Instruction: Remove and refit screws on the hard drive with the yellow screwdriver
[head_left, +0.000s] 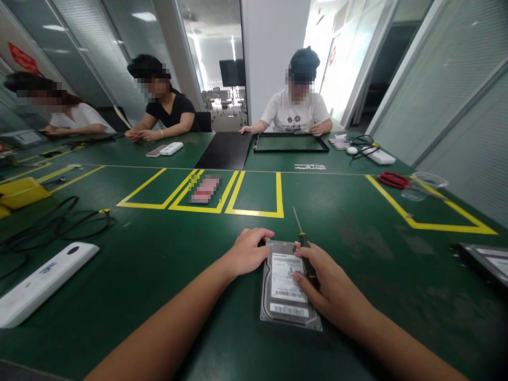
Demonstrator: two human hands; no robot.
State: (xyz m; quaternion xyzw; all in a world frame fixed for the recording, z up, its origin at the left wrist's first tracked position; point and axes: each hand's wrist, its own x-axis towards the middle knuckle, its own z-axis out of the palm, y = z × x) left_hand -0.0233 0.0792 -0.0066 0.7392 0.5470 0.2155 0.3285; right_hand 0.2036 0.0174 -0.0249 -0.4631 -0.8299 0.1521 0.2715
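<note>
A silver hard drive, its white label facing up, lies on the green table before me. My left hand holds it at the far left corner, the thumb on its edge and the fingers reaching past the far side. In my right hand is a screwdriver with a dark and yellow handle, gripped over the drive's right side. Its thin shaft points up and away from me, its tip clear of the drive. The palm side of my right hand is hidden.
A white power bank-like device and black cables lie left. Another drive sits at the right edge. Yellow tape marks the table, with a phone inside one outline. Across the table, a person handles a black frame; two others sit left.
</note>
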